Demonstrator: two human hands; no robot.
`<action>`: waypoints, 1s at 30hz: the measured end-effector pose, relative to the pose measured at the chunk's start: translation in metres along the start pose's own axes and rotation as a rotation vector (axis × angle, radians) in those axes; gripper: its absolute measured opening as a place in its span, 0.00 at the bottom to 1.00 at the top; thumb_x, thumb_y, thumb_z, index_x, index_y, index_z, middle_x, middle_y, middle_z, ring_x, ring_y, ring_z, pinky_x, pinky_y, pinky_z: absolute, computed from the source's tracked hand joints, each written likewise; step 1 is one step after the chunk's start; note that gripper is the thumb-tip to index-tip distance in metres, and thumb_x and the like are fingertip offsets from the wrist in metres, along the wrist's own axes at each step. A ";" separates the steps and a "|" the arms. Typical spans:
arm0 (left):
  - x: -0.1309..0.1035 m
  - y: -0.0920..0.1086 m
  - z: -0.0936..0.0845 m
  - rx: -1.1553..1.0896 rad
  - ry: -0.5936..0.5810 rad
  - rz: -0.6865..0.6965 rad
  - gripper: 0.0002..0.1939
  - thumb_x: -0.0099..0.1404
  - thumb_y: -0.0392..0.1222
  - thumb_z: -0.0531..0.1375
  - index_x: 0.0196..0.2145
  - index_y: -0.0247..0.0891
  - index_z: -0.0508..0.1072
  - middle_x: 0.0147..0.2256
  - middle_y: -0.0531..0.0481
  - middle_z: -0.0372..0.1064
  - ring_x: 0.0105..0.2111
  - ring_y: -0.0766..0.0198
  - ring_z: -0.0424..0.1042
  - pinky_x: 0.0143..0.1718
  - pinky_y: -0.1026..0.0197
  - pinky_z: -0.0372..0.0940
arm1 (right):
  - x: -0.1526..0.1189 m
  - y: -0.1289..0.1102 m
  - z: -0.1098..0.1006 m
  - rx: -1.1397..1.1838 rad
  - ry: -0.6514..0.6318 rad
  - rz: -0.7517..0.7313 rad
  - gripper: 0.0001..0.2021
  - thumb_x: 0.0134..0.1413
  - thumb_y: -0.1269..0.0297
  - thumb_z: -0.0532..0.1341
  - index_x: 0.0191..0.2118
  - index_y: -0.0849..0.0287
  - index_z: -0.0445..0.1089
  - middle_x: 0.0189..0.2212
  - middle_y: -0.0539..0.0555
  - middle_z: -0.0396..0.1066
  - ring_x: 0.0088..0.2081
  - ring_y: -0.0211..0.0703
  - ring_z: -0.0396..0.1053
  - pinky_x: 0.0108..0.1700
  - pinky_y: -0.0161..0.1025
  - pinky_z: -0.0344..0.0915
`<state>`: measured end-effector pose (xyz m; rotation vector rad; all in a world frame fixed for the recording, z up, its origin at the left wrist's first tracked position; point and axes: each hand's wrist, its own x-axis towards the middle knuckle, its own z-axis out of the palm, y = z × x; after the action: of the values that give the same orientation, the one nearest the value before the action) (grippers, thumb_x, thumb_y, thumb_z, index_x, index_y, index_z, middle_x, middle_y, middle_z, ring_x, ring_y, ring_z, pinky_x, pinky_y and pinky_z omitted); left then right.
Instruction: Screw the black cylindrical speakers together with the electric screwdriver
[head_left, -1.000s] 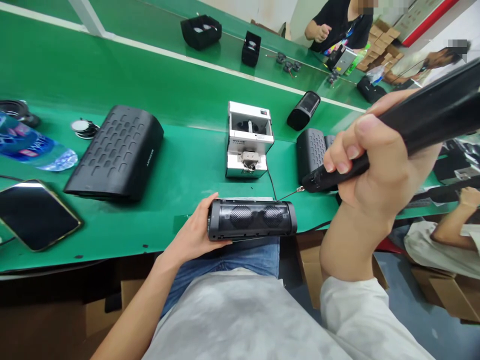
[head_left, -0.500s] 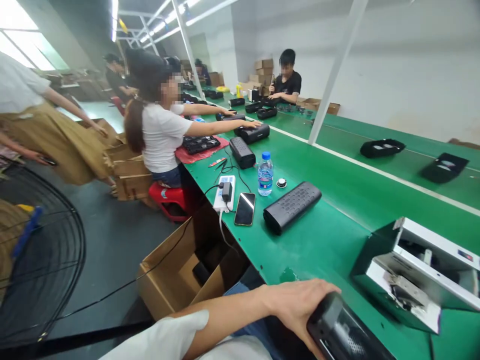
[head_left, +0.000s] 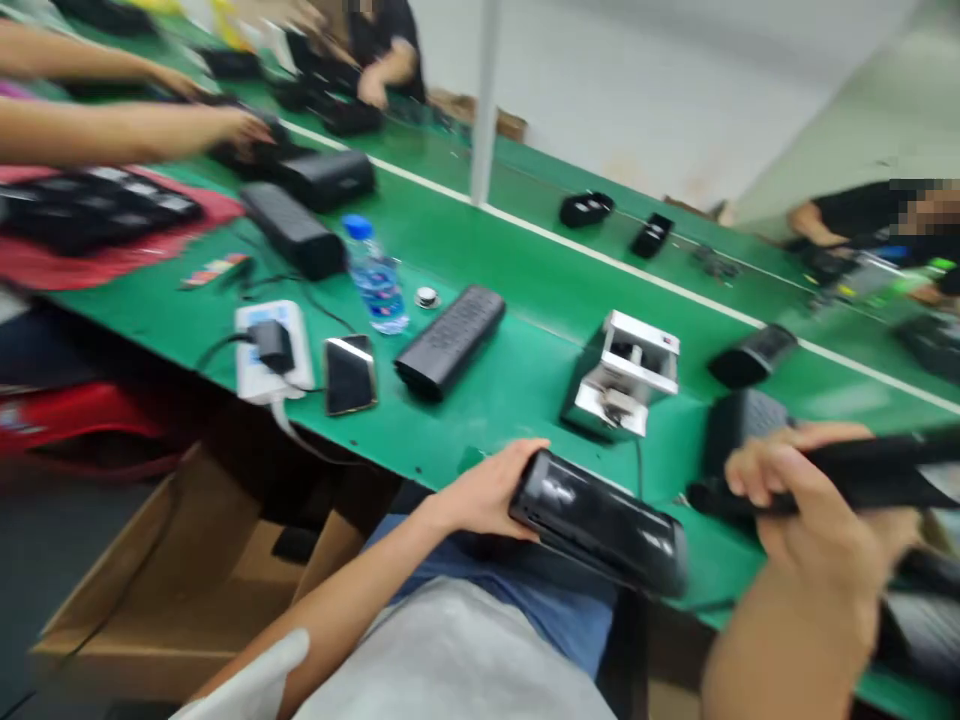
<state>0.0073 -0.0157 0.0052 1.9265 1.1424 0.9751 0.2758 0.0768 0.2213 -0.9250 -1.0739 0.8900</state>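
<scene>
My left hand [head_left: 491, 490] grips one end of a black, glossy, rounded speaker housing [head_left: 600, 525], tilted over my lap at the table's front edge. On the right, my right hand [head_left: 810, 490] is closed around a long black piece [head_left: 877, 470], blurred by motion; its kind cannot be made out. Just behind that hand sits a dark grey speaker housing [head_left: 750, 420] on the green table. A silver-and-black device with an open top [head_left: 626, 375] stands between my hands, farther back. Left of it lies another black speaker housing [head_left: 450, 340] with a patterned top.
Left on the table [head_left: 525, 390] are a water bottle [head_left: 379, 285], a phone [head_left: 350, 375], a power strip [head_left: 274, 350] and a small round speaker driver [head_left: 427, 297]. A cardboard box [head_left: 150, 600] stands below the edge. Co-workers' arms [head_left: 127, 125] reach in at far left.
The view has swung right, bringing my right hand with the black piece into sight. My left hand still holds the glossy housing, now more fully visible.
</scene>
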 end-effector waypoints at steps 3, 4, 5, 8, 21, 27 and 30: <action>-0.001 -0.003 -0.003 0.027 -0.021 -0.034 0.70 0.57 0.48 0.85 0.82 0.47 0.46 0.77 0.29 0.59 0.77 0.31 0.65 0.77 0.28 0.65 | 0.006 -0.015 0.002 -0.090 -0.047 -0.140 0.11 0.32 0.64 0.75 0.28 0.42 0.82 0.15 0.45 0.57 0.14 0.41 0.51 0.15 0.43 0.52; -0.001 -0.003 -0.003 0.034 -0.033 -0.036 0.70 0.57 0.47 0.84 0.82 0.48 0.44 0.77 0.29 0.58 0.77 0.31 0.65 0.76 0.28 0.66 | 0.011 -0.016 0.007 -0.064 -0.036 -0.221 0.11 0.36 0.64 0.75 0.31 0.43 0.83 0.16 0.44 0.58 0.14 0.40 0.52 0.16 0.42 0.53; -0.001 -0.004 -0.003 0.040 -0.041 -0.033 0.70 0.58 0.47 0.84 0.83 0.49 0.44 0.77 0.29 0.58 0.77 0.30 0.65 0.76 0.28 0.66 | 0.017 -0.016 0.015 -0.018 -0.027 -0.314 0.10 0.41 0.65 0.76 0.33 0.44 0.84 0.17 0.43 0.58 0.15 0.38 0.53 0.16 0.39 0.54; 0.000 -0.003 -0.004 0.060 -0.040 -0.013 0.72 0.57 0.46 0.85 0.82 0.49 0.42 0.77 0.29 0.57 0.77 0.30 0.65 0.76 0.28 0.67 | 0.033 -0.007 0.043 0.150 0.000 -0.554 0.08 0.52 0.66 0.78 0.35 0.50 0.80 0.19 0.40 0.57 0.16 0.34 0.57 0.17 0.34 0.56; 0.001 -0.003 -0.005 0.065 -0.027 -0.017 0.71 0.58 0.48 0.84 0.83 0.50 0.42 0.78 0.30 0.58 0.77 0.30 0.66 0.74 0.30 0.70 | 0.078 0.077 0.075 -0.067 -0.149 -0.534 0.29 0.63 0.27 0.74 0.39 0.48 0.71 0.25 0.43 0.64 0.18 0.37 0.60 0.20 0.41 0.62; 0.001 -0.004 -0.005 0.064 -0.041 -0.023 0.70 0.60 0.50 0.83 0.83 0.50 0.43 0.78 0.30 0.58 0.77 0.30 0.66 0.74 0.30 0.69 | 0.060 0.045 0.072 -0.038 -0.107 -0.549 0.27 0.62 0.33 0.77 0.34 0.47 0.68 0.20 0.42 0.55 0.16 0.38 0.54 0.17 0.43 0.59; 0.001 -0.005 -0.005 0.067 -0.041 -0.022 0.70 0.60 0.51 0.83 0.83 0.49 0.42 0.78 0.30 0.58 0.77 0.30 0.66 0.74 0.30 0.69 | 0.055 0.035 0.073 -0.018 -0.085 -0.660 0.29 0.64 0.29 0.74 0.34 0.47 0.66 0.20 0.42 0.51 0.16 0.39 0.53 0.17 0.44 0.60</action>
<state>0.0014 -0.0122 0.0037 1.9737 1.1833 0.8923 0.2140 0.1527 0.2219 -0.4891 -1.3496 0.3714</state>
